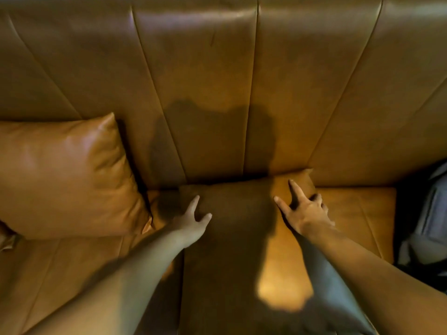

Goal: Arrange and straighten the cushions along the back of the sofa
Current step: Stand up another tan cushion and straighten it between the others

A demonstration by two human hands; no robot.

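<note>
A tan leather cushion (pixel 242 238) lies flat on the sofa seat in the middle, its far edge against the foot of the backrest (pixel 205 81). My left hand (pixel 193 221) rests on its left side with fingers apart. My right hand (pixel 302 209) lies on its right side, fingers spread, some curled over the edge. A second tan leather cushion (pixel 67 175) leans at the left against the backrest, slightly tilted. My shadow darkens the middle cushion and part of the backrest.
The sofa seat (pixel 350 213) continues right of the middle cushion. A grey and dark bag or bundle of fabric (pixel 425 218) sits at the far right end of the seat. Another cushion corner (pixel 7 238) shows at the left edge.
</note>
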